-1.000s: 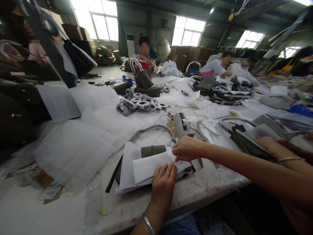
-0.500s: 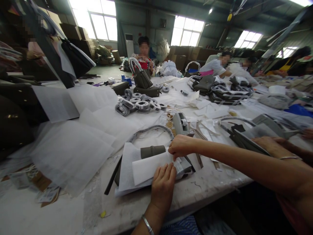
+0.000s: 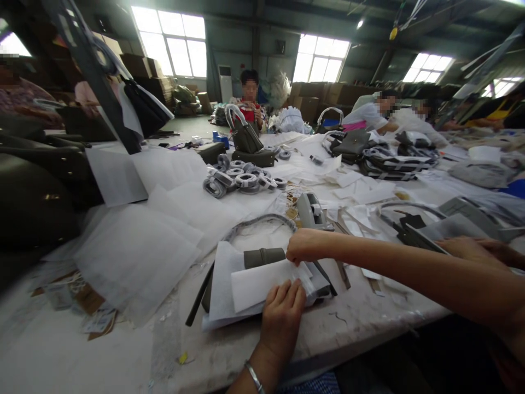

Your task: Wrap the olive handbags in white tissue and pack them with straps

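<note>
A dark olive handbag lies flat on the table in front of me, its wrapped handle arched away from me. White wrapping paper covers most of the bag, and a folded white sheet lies on top. My left hand, with a silver bangle at the wrist, rests with its fingers laid on the folded sheet near its right end. My right hand is closed in a pinch at the sheet's upper right corner; its fingertips are partly hidden. An olive strap piece shows above the sheet.
A grey tape dispenser stands just beyond my right hand. Loose white sheets spread to the left, and wrapped strap rolls sit behind. At right, a co-worker's hands work on another bag. A dark post slants at left.
The whole view has shifted, so everything sits slightly further right and lower. My hands keep nearly the same place on the folded sheet.
</note>
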The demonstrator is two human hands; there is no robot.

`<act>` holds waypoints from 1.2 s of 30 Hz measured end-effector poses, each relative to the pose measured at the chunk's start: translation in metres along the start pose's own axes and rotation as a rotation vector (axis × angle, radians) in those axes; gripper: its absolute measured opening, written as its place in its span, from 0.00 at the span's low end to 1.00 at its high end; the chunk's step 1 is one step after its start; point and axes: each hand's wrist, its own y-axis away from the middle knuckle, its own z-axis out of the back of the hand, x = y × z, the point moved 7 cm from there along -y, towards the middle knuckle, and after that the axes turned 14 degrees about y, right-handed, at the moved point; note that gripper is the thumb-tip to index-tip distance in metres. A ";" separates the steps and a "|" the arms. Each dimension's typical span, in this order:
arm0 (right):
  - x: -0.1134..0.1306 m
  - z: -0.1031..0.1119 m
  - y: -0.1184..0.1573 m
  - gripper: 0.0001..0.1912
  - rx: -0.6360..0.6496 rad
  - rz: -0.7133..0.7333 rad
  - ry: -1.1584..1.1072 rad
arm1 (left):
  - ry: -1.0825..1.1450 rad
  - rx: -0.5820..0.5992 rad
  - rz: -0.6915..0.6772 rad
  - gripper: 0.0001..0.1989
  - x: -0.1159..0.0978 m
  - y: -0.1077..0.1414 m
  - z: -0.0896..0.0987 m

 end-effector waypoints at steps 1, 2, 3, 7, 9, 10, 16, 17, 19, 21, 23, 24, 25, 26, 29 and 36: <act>-0.001 0.000 -0.003 0.01 0.010 -0.003 -0.003 | 0.003 -0.006 -0.002 0.11 0.000 0.000 0.000; -0.002 0.000 -0.007 0.01 0.023 -0.004 -0.008 | 0.006 -0.013 -0.003 0.12 0.000 0.000 0.001; -0.003 -0.001 -0.010 0.02 0.037 -0.003 -0.015 | 0.011 -0.021 -0.004 0.12 0.000 0.000 0.001; -0.009 -0.007 -0.025 0.06 0.077 -0.001 -0.048 | 0.031 -0.060 -0.017 0.12 -0.001 0.000 0.004; -0.014 -0.008 -0.029 0.09 0.075 -0.006 -0.073 | 0.040 -0.084 -0.014 0.13 -0.001 0.000 0.005; -0.016 -0.009 -0.031 0.10 0.070 -0.005 -0.091 | 0.043 -0.096 -0.011 0.13 -0.001 -0.001 0.006; -0.043 -0.016 -0.038 0.09 -0.017 -0.020 -0.260 | 0.022 -0.116 -0.011 0.13 -0.001 0.001 0.003; -0.048 -0.021 -0.040 0.09 -0.023 -0.017 -0.302 | 0.020 -0.118 -0.010 0.13 -0.001 0.001 0.003; -0.053 -0.033 -0.045 0.11 -0.027 -0.002 -0.396 | 0.019 -0.125 -0.009 0.13 0.000 0.002 0.002; -0.056 -0.045 -0.048 0.13 -0.040 0.017 -0.495 | 0.021 -0.131 -0.013 0.13 0.000 0.002 0.002; -0.057 -0.054 -0.048 0.15 -0.074 0.032 -0.588 | 0.022 -0.143 -0.019 0.14 0.000 0.001 0.003; -0.057 -0.057 -0.048 0.16 -0.096 0.036 -0.630 | 0.023 -0.149 -0.021 0.14 0.000 0.001 0.003; -0.056 -0.060 -0.046 0.17 -0.120 0.039 -0.669 | 0.023 -0.155 -0.019 0.15 0.000 0.000 0.004; -0.056 -0.062 -0.045 0.17 -0.144 0.039 -0.703 | 0.024 -0.158 -0.018 0.15 0.000 0.000 0.004; -0.056 -0.067 -0.041 0.16 -0.218 0.023 -0.780 | 0.022 -0.146 -0.012 0.14 0.001 0.000 0.002; -0.057 -0.070 -0.032 0.16 -0.383 -0.029 -0.880 | 0.011 -0.121 -0.030 0.11 0.001 0.002 -0.002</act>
